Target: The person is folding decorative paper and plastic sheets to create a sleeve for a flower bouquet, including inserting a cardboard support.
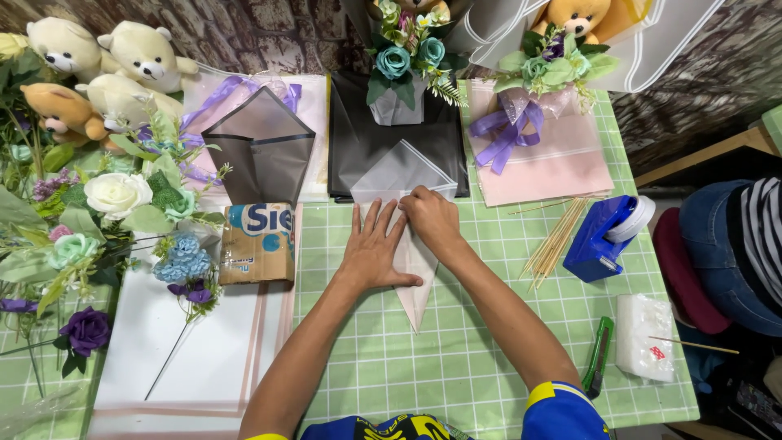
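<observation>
A translucent pale pink wrapping sheet (412, 289), folded into a long cone shape, lies on the green checked table (456, 358) with its point toward me. My left hand (373, 248) lies flat on it, fingers spread. My right hand (432, 220) presses and pinches the fold near the sheet's upper part, beside the left hand's fingertips. The sheet's top overlaps a black wrapping sheet (350, 147).
Folded grey wrap (261, 147), a cardboard box (258, 243), artificial flowers (114, 200) and teddy bears (122, 73) stand left. Two bouquets (407, 57) sit at the back. Wooden skewers (558, 240), blue tape dispenser (607, 240), green cutter (599, 354) lie right. A seated person (733, 244) is at far right.
</observation>
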